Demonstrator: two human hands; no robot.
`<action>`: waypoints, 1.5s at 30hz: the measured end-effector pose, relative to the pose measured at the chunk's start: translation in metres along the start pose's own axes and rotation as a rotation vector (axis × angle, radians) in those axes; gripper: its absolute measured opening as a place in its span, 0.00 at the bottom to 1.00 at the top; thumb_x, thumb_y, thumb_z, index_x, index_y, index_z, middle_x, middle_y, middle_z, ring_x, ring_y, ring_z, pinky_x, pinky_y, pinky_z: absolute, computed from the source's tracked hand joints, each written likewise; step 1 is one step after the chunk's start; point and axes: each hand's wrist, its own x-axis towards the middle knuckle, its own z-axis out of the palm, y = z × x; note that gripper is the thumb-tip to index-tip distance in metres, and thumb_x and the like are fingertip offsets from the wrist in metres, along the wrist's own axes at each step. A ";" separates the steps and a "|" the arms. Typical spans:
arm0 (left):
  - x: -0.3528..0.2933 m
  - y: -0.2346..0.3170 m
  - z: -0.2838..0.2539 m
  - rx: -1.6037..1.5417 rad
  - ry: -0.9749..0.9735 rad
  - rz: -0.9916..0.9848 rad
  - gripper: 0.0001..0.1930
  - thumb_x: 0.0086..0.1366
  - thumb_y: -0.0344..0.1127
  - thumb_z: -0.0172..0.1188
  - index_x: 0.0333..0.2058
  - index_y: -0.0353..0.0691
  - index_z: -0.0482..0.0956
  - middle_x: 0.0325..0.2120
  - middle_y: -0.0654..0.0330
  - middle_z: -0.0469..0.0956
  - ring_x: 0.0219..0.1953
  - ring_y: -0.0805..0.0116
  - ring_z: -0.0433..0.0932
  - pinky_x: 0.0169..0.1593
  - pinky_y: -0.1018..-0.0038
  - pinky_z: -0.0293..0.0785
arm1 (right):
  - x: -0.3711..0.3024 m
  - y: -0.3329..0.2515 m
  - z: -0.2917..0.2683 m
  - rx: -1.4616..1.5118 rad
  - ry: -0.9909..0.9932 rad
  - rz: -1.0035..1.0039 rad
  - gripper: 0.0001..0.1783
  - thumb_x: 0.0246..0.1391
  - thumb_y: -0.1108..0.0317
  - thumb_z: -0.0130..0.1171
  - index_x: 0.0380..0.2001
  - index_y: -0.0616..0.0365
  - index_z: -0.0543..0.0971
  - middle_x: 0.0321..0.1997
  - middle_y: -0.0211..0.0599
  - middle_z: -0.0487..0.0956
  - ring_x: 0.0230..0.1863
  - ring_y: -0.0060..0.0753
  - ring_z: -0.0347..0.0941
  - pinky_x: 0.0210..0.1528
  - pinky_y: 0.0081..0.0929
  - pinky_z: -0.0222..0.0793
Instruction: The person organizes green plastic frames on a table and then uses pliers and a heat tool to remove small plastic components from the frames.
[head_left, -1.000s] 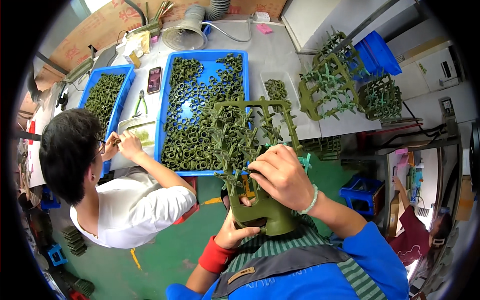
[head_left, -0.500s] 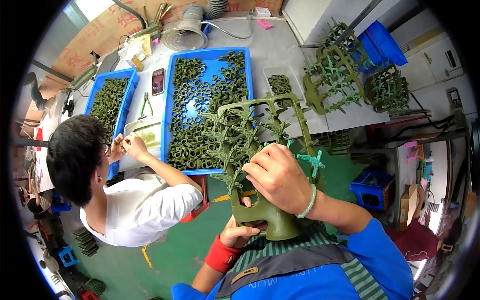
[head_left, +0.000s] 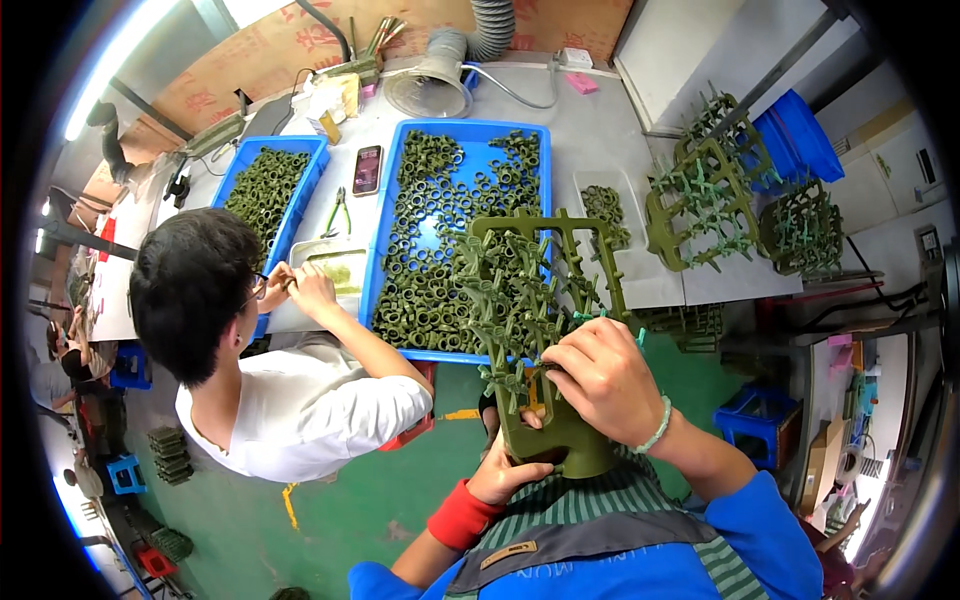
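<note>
An olive-green rack (head_left: 580, 455) with a solid base and a barred upper frame stands upright before me. Rows of green clips with splayed prongs (head_left: 520, 300) line its bars. My left hand (head_left: 512, 470) grips the rack low at its base, thumb across the front and fingers partly behind it. Against the middle of the rack, my right hand (head_left: 605, 380) is closed in a pinch beside the clips. Whatever sits between its fingertips is mostly hidden. Some brighter green prongs show just above its knuckles.
A blue tray (head_left: 545, 200) of small olive rings lies beyond the rack, with a smaller clear tray (head_left: 583, 178) to its right. Other racks (head_left: 655, 225) stand at the right. On my left a co-worker in a white shirt (head_left: 300, 420) handles something small.
The view has shifted, so the bench and co-worker appear farther right. The rack has turned somewhat in my left hand. My right hand stays pinched at its middle.
</note>
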 end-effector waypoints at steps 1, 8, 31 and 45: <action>0.000 0.001 0.001 0.039 0.025 -0.004 0.32 0.51 0.14 0.62 0.52 0.44 0.60 0.58 0.59 0.63 0.60 0.68 0.65 0.62 0.68 0.64 | 0.000 0.000 0.000 -0.001 -0.004 0.009 0.13 0.43 0.73 0.66 0.36 0.59 0.80 0.35 0.35 0.78 0.42 0.40 0.72 0.50 0.38 0.66; 0.001 0.006 0.003 0.133 0.009 0.046 0.31 0.53 0.16 0.62 0.53 0.43 0.61 0.60 0.58 0.61 0.61 0.68 0.64 0.63 0.68 0.62 | -0.002 0.000 -0.005 -0.003 -0.024 0.023 0.12 0.43 0.73 0.67 0.35 0.59 0.80 0.35 0.34 0.79 0.42 0.39 0.73 0.51 0.37 0.66; 0.000 -0.002 0.003 0.341 0.076 0.069 0.43 0.54 0.18 0.63 0.67 0.35 0.51 0.50 0.63 0.61 0.52 0.73 0.64 0.59 0.76 0.60 | -0.013 0.005 -0.012 -0.033 -0.063 0.019 0.13 0.43 0.71 0.66 0.35 0.59 0.80 0.36 0.37 0.80 0.43 0.43 0.74 0.55 0.41 0.65; -0.008 0.020 -0.003 0.079 0.176 0.006 0.28 0.45 0.12 0.57 0.45 0.41 0.65 0.60 0.55 0.63 0.57 0.63 0.67 0.59 0.69 0.64 | -0.034 0.030 -0.053 0.071 0.226 0.358 0.06 0.55 0.68 0.64 0.31 0.58 0.78 0.29 0.35 0.77 0.30 0.37 0.74 0.39 0.32 0.65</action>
